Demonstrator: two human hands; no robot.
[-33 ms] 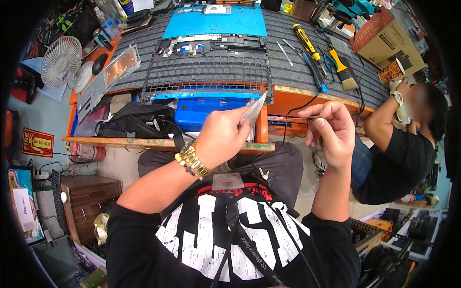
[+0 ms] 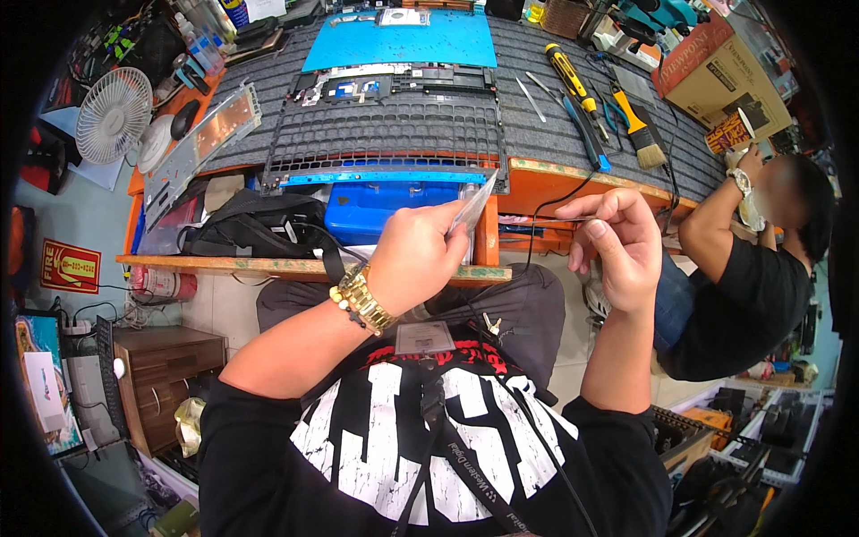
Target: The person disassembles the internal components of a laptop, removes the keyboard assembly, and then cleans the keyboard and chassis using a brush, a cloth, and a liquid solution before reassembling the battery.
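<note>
My left hand (image 2: pixel 413 255), with a gold watch at the wrist, pinches a thin, greyish, see-through flat packet (image 2: pixel 480 199) that points up to the right. To its right, my right hand (image 2: pixel 622 255) is raised with thumb and forefinger closed on a thin dark sliver (image 2: pixel 571 219), whose kind is too small to make out. The two hands are apart, in front of the bench's edge. Beyond them a black laptop top-case frame (image 2: pixel 385 118), its key openings bare, lies on the grey ribbed mat with a blue strip (image 2: pixel 385 178) along its near edge.
An open drawer (image 2: pixel 313 268) holds a blue case (image 2: pixel 353 213) and a black bag (image 2: pixel 268 225). On the bench lie a yellow screwdriver (image 2: pixel 571 76), a brush (image 2: pixel 646 143) and a blue sheet (image 2: pixel 403 43). A metal panel (image 2: pixel 201 152) leans left. Another person (image 2: pixel 743 295) sits at right.
</note>
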